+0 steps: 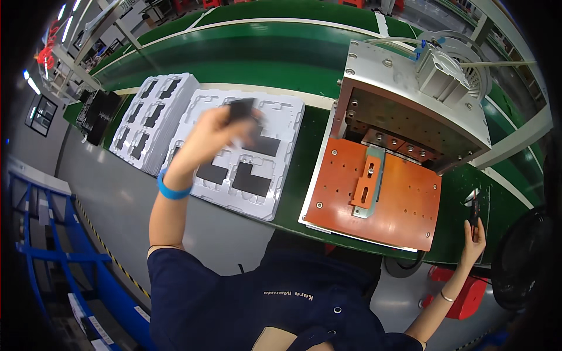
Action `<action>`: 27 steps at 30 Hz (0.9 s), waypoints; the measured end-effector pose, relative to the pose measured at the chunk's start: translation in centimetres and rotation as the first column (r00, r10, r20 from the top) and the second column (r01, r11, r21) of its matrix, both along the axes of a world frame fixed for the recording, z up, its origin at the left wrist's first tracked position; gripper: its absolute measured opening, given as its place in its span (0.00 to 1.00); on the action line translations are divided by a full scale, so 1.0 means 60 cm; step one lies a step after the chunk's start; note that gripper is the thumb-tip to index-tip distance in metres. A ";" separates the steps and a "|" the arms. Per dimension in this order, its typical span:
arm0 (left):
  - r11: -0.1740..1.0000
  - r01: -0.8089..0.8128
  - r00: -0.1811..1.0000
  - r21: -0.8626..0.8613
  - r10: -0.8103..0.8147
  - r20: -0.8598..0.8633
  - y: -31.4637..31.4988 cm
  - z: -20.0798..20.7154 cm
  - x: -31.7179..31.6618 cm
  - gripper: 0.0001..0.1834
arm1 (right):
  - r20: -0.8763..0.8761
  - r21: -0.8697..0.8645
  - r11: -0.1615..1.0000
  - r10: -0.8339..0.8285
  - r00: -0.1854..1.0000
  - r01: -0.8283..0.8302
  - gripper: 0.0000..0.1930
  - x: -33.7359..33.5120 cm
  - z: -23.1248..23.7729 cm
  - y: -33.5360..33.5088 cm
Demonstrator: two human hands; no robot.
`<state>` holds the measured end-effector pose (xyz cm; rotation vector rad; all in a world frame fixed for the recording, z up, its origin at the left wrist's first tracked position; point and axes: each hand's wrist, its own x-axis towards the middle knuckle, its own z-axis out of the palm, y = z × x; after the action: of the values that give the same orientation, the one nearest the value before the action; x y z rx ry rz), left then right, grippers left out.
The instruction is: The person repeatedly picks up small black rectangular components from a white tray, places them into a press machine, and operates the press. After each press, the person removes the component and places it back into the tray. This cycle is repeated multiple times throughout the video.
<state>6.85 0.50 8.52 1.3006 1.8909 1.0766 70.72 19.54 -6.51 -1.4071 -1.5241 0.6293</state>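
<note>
Fingers: bent and seemingly pinched together on a thin black piece (241, 108) at the left hand (216, 131); blur hides the exact contact. On the right hand (474, 237) they are wrapped around the handle of a slim black tool (475, 210).
Black piece: raised above the white moulded tray (290, 126), its flat face partly hidden by the fingers. Holding it near an edge would suit something so thin, since little of its surface gets covered.
Slim tool: pointed away from the body, over the bench's right end, with a shiny end beyond the grip; its exact kind cannot be told. Kept there, it probably stays clear of the trays.
Tray pockets: L-shaped black pieces (252, 179) lie flat and apart, likely so that each can be picked singly without scraping its neighbour.
Tray stack: further left, nested white trays (165, 102) carry similar black pieces on top; piling them presumably saves bench space.
Press: a metal-framed machine (389, 73) stands between the trays and the right hand, probably so that both arms reach its open front easily.
Orange base: the drilled plate (410, 205) bears a slotted orange block (364, 184) on a pale metal strip (363, 213). Those slots suggest an adjustable position.
Bench: its green surface (310, 161) supports trays and press side by side.
</note>
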 end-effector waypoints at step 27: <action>0.965 0.212 0.757 0.157 -0.061 -0.651 -0.032 -0.099 -0.041 0.24 | 0.656 0.247 0.968 -0.206 0.726 0.051 0.20 -0.077 -0.018 0.031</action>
<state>4.39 -1.42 2.57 2.1190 2.1328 0.8347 66.11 21.39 -7.56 -1.6480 -1.9553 -0.1888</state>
